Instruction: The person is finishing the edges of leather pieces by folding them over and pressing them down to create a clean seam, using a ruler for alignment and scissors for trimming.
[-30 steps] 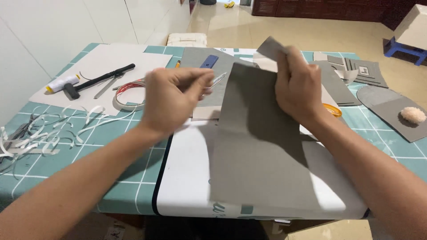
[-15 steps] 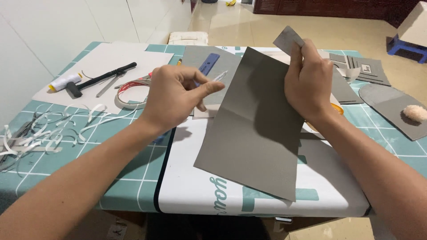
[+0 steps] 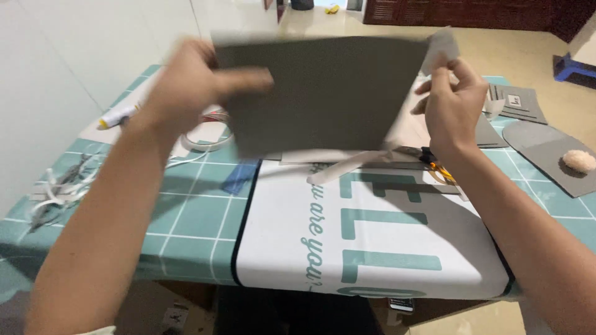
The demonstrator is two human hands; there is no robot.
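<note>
Overhead, 1 grey cardboard sheet (image 3: 323, 93), 2 hands pinching its top corners, left hand (image 3: 189, 84), right hand (image 3: 453, 102), teal table (image 3: 186, 217)

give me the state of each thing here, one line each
grey card sheet: lifted off the table, held flat-on to the camera, blurred
left hand: gripping the sheet's left edge
right hand: pinching its right top corner
white mat: lying flat
paper strips: loose pile
tape roll: lying flat
</note>
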